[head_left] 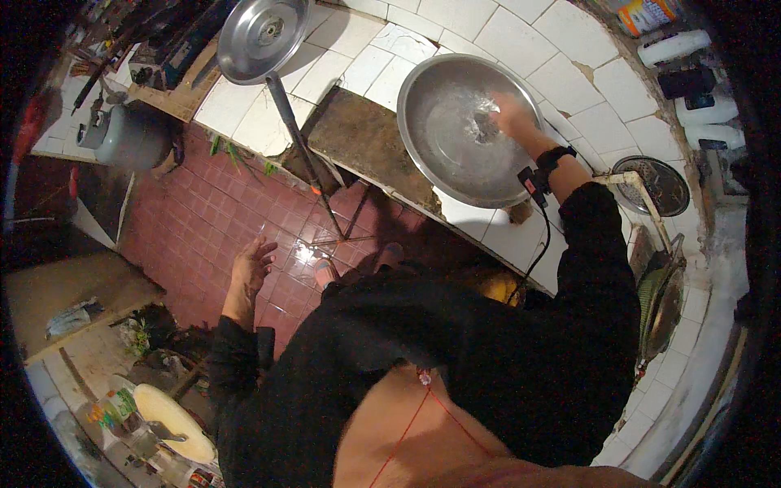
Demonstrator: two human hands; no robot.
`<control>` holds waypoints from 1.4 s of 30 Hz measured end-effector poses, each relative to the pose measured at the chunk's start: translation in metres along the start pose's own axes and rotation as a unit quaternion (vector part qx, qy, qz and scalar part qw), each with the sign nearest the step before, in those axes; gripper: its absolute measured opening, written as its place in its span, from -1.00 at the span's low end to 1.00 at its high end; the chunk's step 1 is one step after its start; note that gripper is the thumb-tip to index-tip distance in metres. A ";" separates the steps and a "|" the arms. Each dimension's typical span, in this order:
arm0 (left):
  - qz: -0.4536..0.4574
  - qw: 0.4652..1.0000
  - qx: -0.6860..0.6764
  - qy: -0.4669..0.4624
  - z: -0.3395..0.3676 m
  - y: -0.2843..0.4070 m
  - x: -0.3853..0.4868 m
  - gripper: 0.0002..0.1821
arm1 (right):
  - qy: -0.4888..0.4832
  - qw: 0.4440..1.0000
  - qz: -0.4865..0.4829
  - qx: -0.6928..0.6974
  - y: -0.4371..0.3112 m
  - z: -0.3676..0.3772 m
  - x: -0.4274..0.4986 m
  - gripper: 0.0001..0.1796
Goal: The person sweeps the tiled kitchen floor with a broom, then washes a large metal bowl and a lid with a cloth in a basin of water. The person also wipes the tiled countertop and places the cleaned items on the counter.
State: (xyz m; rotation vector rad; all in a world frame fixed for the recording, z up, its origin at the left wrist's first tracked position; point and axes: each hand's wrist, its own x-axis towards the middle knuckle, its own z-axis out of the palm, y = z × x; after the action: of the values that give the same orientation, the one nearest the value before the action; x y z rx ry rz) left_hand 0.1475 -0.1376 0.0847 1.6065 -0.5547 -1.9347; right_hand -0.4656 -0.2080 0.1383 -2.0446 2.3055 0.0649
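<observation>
A large round metal basin [445, 152] rests on the white tiled counter to the front right. My right hand [512, 116] reaches over its right side, fingers bent down at a shiny, crumpled-looking patch in the basin; whether that is water or something held, I cannot tell. A strap with a small cabled device [532, 185] is around the right wrist. My left hand [252, 262] hangs over the red floor, fingers apart and holding nothing. A fan with a round metal head [263, 36] stands at the counter's edge, if its pole and feet are read rightly.
A gas cylinder [131, 137] lies or stands at the left. A perforated metal lid or strainer [651, 185] is on the right counter, by a pale pipe [647, 198]. A yellowish oval board or dish [174, 421] is at the lower left. Bottles [708, 110] line the right ledge.
</observation>
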 end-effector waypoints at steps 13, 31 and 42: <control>-0.012 1.000 0.013 0.025 -0.005 -0.004 -0.007 -0.68 | -0.030 0.991 -0.129 -0.022 -0.008 0.045 -0.022 -0.61; -0.011 0.997 0.073 0.005 0.031 0.001 0.005 -0.56 | -0.024 0.996 0.068 -0.060 0.013 0.029 -0.023 -0.74; 0.023 0.996 0.084 0.013 0.031 0.017 0.011 -0.58 | 0.103 0.995 -0.006 -0.011 0.021 -0.066 -0.023 -0.79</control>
State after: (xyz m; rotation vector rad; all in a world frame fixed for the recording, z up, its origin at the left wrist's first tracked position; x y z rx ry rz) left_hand 0.1182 -0.1588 0.0932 1.7035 -0.7559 -1.8729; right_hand -0.4851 -0.1875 0.2055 -2.1697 2.4181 -0.1267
